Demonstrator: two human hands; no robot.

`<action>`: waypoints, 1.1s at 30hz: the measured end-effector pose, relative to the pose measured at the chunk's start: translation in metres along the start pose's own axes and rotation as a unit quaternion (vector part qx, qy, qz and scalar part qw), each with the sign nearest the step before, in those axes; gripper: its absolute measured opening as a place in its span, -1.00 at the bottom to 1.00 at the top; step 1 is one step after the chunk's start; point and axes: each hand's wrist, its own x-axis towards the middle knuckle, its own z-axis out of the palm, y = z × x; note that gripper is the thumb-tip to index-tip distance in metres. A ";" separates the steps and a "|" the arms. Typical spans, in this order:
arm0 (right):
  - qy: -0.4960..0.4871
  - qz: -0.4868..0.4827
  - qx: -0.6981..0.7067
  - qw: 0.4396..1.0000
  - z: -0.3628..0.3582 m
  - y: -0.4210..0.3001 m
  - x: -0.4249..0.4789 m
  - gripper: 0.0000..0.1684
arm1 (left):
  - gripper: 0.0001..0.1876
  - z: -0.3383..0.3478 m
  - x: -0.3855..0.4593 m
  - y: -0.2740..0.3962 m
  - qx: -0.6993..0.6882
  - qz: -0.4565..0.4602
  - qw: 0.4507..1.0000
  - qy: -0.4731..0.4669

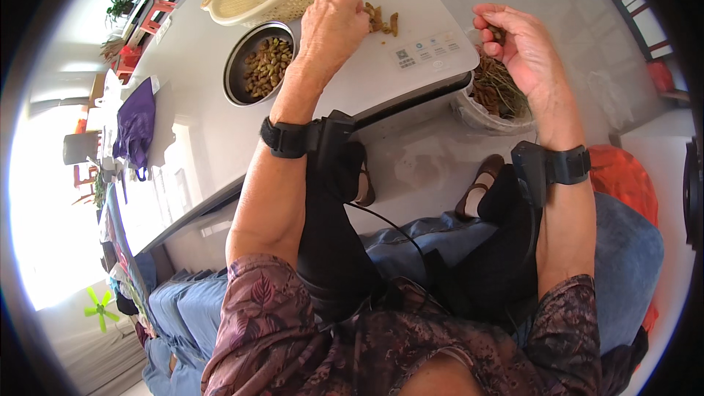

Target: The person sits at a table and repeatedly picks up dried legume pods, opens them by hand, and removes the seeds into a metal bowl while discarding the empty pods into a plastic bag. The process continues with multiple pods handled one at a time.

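My left hand (336, 25) is curled low over the table, its fingertips at a small heap of brown dried pods (378, 21). The back of the hand hides whether anything is in its grip. Beyond the table's edge, my right hand (520, 47) is raised palm-up with curled fingers around brown husk pieces (496, 34). Below it stands a lined waste bin (467, 113) with dry stalks and husks inside. Left of my left wrist, a steel bowl (234, 85) holds many greenish-brown beans or nuts (268, 66). Behind it is a cream plastic colander (242, 8) with more pods.
The white table (209, 137) has a dark edge and a printed sticker (423, 50). A purple bag (133, 118) lies at its far left. I sit on a blue-covered sofa (627, 264), beside a red plastic bag (627, 176). A black cable (385, 220) crosses my lap.
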 end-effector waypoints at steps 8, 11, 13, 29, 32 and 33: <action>-0.010 0.021 0.001 1.000 0.019 0.011 0.003 -0.78 | -0.79 0.028 0.009 0.016 0.052 0.061 0.994 -0.071; -0.018 0.030 0.003 0.999 0.021 0.014 0.003 -0.79 | -0.81 0.037 0.011 0.020 0.114 0.077 0.987 -0.080; -0.025 0.036 0.003 0.999 0.022 0.015 0.004 -0.80 | -0.82 0.036 0.013 0.023 0.127 0.069 0.985 -0.096; -0.033 0.033 -0.016 0.999 0.024 0.015 0.003 -0.77 | -0.84 0.010 0.023 0.017 -0.316 -0.112 0.933 -0.134; -0.041 0.028 -0.021 0.999 0.027 0.015 0.003 -0.77 | -0.83 0.006 0.022 0.022 -0.405 -0.124 0.889 -0.171; -0.043 0.026 -0.019 0.999 0.028 0.015 0.003 -0.78 | -0.82 0.003 0.020 0.028 -0.424 -0.121 0.880 -0.175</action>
